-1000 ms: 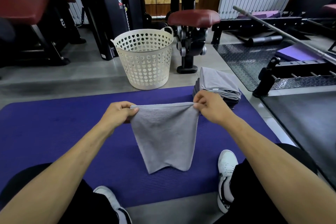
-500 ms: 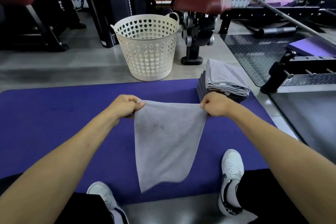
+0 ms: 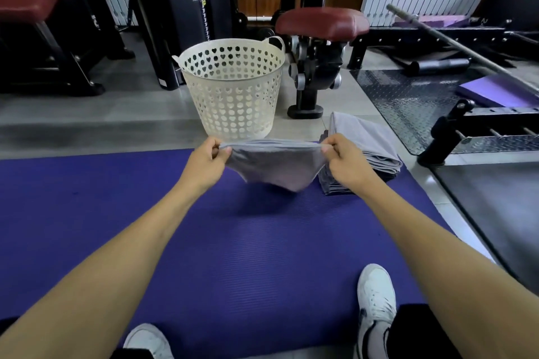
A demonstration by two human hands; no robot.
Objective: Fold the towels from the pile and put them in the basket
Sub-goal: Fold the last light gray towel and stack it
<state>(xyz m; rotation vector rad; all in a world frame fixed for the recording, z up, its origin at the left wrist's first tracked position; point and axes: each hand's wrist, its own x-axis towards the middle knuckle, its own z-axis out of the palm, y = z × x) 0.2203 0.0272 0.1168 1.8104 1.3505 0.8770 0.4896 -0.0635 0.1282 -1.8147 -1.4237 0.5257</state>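
I am kneeling on the purple mat [image 3: 87, 213], facing the white basket [image 3: 233, 102] at its far edge, with nothing standing between. The towel pile [image 3: 367, 151] is sitting far right. I am holding a grey towel [image 3: 274, 166] in the air; my left hand [image 3: 207, 160] and right hand [image 3: 347, 160] are pinching its top corners, each grip closed. It is sagging, soft and light, so corners are the best hold.

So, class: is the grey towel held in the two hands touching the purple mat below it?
Apart. The head view shows the grey towel stretched between both hands, its lowest edge hanging clear above the purple mat, with a shadow on the mat beneath.
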